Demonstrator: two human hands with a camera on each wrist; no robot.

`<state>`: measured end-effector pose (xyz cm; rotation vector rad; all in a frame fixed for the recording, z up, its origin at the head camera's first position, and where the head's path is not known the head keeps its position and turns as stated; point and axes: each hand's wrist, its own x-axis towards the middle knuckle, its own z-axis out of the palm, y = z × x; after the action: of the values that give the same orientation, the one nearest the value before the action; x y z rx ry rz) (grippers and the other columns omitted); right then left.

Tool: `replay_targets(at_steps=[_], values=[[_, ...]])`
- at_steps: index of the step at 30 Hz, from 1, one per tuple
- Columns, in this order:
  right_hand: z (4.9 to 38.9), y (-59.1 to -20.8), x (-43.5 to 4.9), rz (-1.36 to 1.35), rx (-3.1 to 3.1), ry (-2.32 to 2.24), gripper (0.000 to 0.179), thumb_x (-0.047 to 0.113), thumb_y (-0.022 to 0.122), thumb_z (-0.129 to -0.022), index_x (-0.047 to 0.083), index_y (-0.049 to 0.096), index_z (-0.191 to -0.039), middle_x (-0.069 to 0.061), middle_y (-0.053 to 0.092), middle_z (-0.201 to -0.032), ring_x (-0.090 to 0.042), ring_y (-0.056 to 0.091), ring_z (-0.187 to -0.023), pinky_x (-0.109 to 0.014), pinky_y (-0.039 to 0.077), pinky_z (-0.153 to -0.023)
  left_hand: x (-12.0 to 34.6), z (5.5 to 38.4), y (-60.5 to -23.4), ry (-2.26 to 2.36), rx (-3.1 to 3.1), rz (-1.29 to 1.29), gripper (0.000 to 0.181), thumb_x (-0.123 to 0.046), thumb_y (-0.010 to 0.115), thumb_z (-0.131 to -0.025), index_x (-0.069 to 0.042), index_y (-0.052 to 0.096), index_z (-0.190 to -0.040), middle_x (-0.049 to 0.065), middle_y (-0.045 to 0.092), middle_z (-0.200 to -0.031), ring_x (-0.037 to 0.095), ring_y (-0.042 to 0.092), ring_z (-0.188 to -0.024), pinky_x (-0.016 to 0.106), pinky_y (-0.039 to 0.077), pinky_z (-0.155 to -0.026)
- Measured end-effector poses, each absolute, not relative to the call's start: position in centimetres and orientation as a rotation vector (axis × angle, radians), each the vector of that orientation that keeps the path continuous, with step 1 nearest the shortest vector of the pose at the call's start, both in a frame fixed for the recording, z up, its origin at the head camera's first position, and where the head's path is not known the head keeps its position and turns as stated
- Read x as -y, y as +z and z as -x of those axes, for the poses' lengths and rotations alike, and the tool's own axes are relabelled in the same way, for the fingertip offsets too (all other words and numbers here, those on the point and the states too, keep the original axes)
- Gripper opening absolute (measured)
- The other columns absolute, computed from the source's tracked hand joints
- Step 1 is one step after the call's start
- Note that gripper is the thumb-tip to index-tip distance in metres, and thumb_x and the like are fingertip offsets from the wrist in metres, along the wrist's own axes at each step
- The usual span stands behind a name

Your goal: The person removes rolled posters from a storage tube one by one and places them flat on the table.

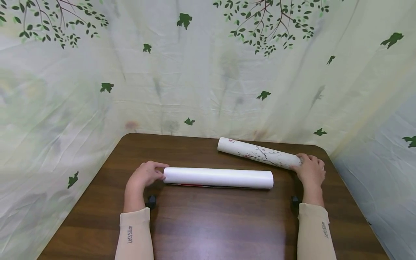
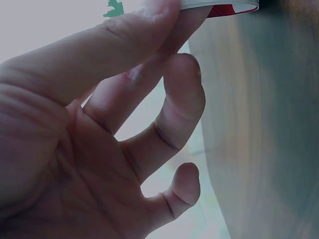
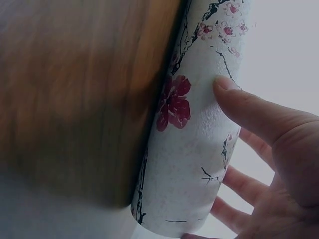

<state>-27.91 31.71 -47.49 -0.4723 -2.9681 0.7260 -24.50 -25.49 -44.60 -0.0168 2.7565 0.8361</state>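
A plain white paper roll (image 1: 217, 178) lies crosswise on the table, a thin red and dark strip showing along its lower edge. My left hand (image 1: 146, 174) pinches its left end between thumb and fingers; in the left wrist view the roll's rim (image 2: 234, 9) shows at the top, red inside. Further back and to the right is a roll of flower-patterned paper (image 1: 258, 153), slanting down to the right. Around its right end my right hand (image 1: 311, 170) grips, with the thumb (image 3: 249, 107) on the patterned face and the other fingers behind, partly hidden.
The brown wooden table (image 1: 221, 224) has rounded back corners. Behind it and at both sides hangs a pale curtain (image 1: 208, 72) printed with leaves and branches. Small dark devices sit at the left wrist (image 1: 151, 201) and right wrist (image 1: 295, 201).
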Motion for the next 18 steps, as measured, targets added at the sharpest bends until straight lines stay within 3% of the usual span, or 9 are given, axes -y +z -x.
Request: replay_targets(at_steps=[18], values=[[30.4,-47.7,-29.3,0.368,2.98,0.678,0.061,0.032,0.073,-0.1,0.013,0.05,-0.154,-0.034,0.033,-0.161,-0.062,0.019,-0.15,-0.079,0.026,-0.114,25.4,24.3,-44.5,0.845,-2.751,0.016,0.051,-0.008,0.077,-0.091,-0.013,0.07,-0.141,0.013,0.081,-0.106,0.025,0.073,-0.098,0.037,0.053,-0.081]])
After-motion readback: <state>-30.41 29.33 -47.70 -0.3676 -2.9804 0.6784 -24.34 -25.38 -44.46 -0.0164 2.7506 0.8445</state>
